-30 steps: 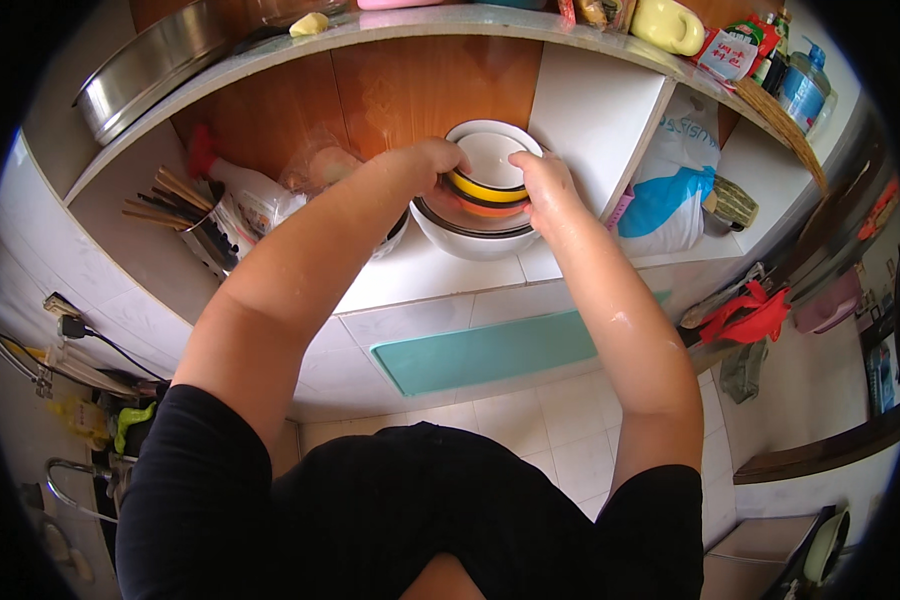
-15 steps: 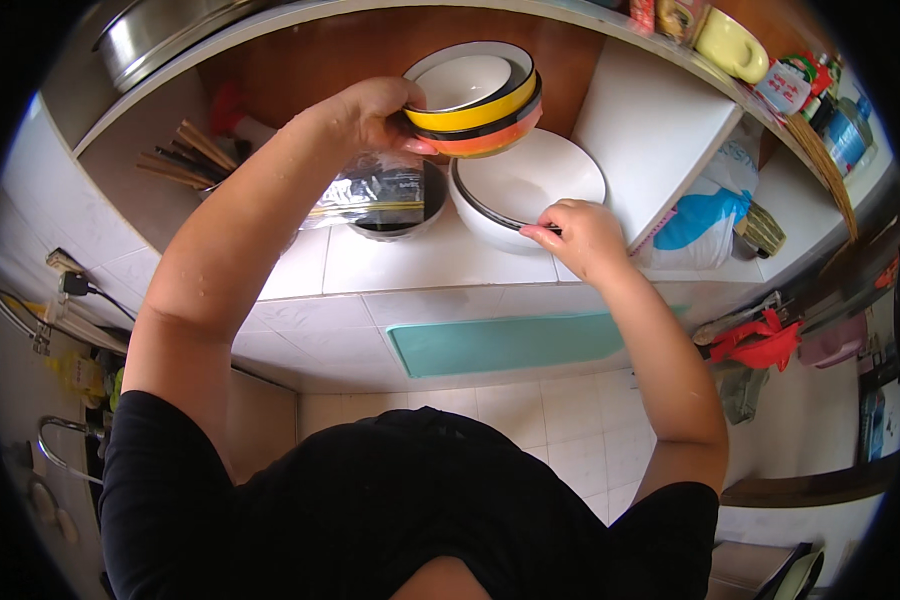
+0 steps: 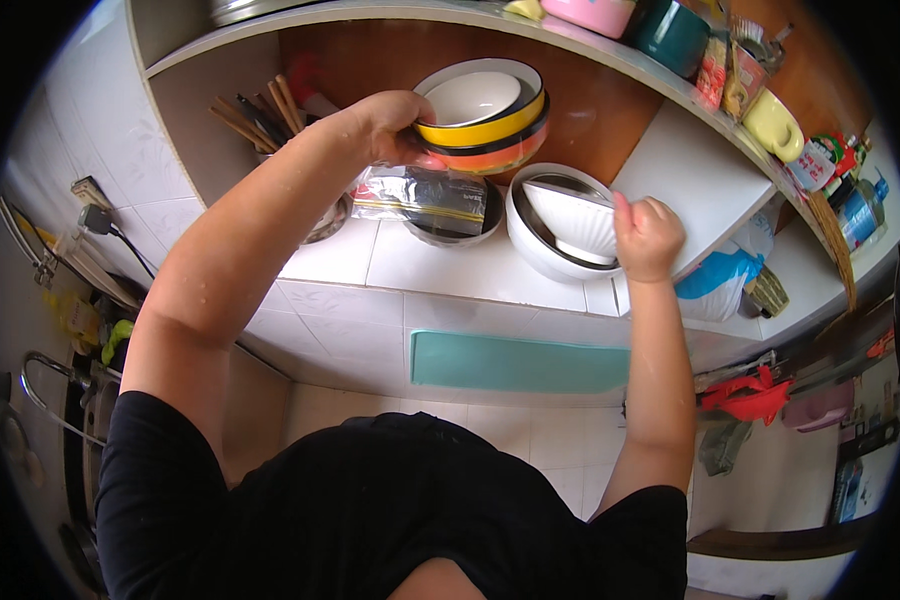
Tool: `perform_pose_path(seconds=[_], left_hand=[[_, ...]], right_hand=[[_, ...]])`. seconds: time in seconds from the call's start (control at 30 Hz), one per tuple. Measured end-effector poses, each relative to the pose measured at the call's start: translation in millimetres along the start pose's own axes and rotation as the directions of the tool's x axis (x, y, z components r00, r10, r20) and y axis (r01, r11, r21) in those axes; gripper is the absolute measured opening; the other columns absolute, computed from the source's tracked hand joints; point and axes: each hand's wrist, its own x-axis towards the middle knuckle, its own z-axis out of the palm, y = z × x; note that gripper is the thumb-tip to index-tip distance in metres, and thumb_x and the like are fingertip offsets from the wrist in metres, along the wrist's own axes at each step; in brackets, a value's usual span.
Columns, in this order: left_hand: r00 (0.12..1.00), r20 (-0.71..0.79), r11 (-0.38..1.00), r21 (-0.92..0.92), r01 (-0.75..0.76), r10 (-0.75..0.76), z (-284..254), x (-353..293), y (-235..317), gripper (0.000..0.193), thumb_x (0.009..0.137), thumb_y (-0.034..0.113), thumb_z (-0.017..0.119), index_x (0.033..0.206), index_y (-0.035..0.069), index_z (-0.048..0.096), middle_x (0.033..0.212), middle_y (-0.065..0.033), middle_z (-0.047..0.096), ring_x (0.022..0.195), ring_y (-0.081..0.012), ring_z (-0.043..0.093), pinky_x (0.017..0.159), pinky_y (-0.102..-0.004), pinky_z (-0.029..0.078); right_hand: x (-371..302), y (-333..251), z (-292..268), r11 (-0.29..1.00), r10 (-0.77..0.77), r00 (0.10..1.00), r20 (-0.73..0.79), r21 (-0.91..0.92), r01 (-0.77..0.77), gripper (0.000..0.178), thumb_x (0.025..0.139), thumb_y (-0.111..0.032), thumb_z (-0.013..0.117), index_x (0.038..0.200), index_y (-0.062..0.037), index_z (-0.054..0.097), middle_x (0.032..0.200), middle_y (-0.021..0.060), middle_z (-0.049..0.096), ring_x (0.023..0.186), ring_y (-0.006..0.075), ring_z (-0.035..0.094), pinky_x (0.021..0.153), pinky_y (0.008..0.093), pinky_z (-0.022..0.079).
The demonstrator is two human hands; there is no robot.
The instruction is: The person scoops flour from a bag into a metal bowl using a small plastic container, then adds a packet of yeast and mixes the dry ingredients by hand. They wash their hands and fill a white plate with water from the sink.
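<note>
My left hand (image 3: 398, 125) grips a stack of bowls by its left side, held up above the shelf. The stack has a yellow bowl (image 3: 490, 130) over an orange bowl (image 3: 495, 158), with a small white bowl (image 3: 473, 100) inside. My right hand (image 3: 652, 238) is closed on the rim of a white ribbed bowl (image 3: 578, 225). That bowl is tipped on its side, partly within a large white bowl (image 3: 542, 252) on the shelf. A dark-rimmed surface shows inside the large bowl, mostly hidden by the tilted one.
Left of the large bowl, a clear and black plastic packet (image 3: 425, 200) lies over another bowl (image 3: 460, 240). Chopsticks (image 3: 260, 118) stand at the back left. A blue and white plastic bag (image 3: 725, 280) sits beyond the divider (image 3: 700, 175). Cups, including a yellow mug (image 3: 773, 125), line the upper shelf.
My right hand has lifted the white bowl's right side, so it now stands tilted with its ribbed outside showing. The left hand still holds its stack. The view has shifted somewhat.
</note>
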Motion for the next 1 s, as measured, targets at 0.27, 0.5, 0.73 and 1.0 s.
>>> perform_pose_path(seconds=[0.27, 0.5, 0.73, 1.0], left_hand=[[1.0, 0.015, 0.999, 0.051, -0.012, 0.012, 16, 18, -2, 0.023, 0.079, 0.006, 0.038, 0.095, -0.009, 0.043, 0.087, -0.0213, 0.054, 0.073, -0.0319, 0.06, 0.058, -0.0381, 0.056], [0.996, 0.044, 0.967, 0.246, 0.068, -0.081, 94, 46, -22, 0.024, 0.075, 0.004, 0.043, 0.095, -0.01, 0.043, 0.086, -0.0237, 0.054, 0.072, -0.0356, 0.061, 0.057, -0.0389, 0.055], [0.993, -0.011, 0.894, 0.433, 0.114, -0.122, 135, 88, -61, 0.029, 0.074, 0.003, 0.04, 0.099, -0.012, 0.038, 0.085, -0.0248, 0.056, 0.07, -0.0372, 0.061, 0.058, -0.0418, 0.055], [0.995, -0.088, 0.818, 0.568, 0.092, -0.051, 150, 90, -74, 0.034, 0.072, 0.001, 0.046, 0.103, -0.009, 0.037, 0.098, -0.0224, 0.048, 0.082, -0.036, 0.059, 0.06, -0.042, 0.056]], right_hand=[[16, -19, -90, 0.995, -0.047, 0.967, -0.249, 0.072, 0.067, 0.04, 0.086, -0.021, 0.048, 0.051, -0.0043, 0.038, 0.048, 0.0114, 0.035, 0.042, 0.0275, 0.036, 0.038, 0.034, 0.029], [-18, -41, -146, 0.981, 0.103, 0.955, -0.277, 0.186, -0.052, 0.047, 0.09, -0.037, 0.037, 0.055, -0.0067, 0.042, 0.052, 0.0049, 0.041, 0.045, 0.0194, 0.04, 0.043, 0.0283, 0.032], [-29, -40, -195, 0.96, 0.07, 0.994, -0.083, 0.277, -0.044, 0.051, 0.088, -0.051, 0.028, 0.061, -0.0111, 0.044, 0.056, 0.0005, 0.043, 0.047, 0.0157, 0.042, 0.044, 0.0264, 0.034], [-41, -29, -193, 0.959, 0.096, 0.994, -0.045, 0.273, -0.08, 0.048, 0.088, -0.051, 0.028, 0.065, -0.0123, 0.044, 0.06, 0.0001, 0.043, 0.051, 0.0153, 0.043, 0.048, 0.0268, 0.036]])
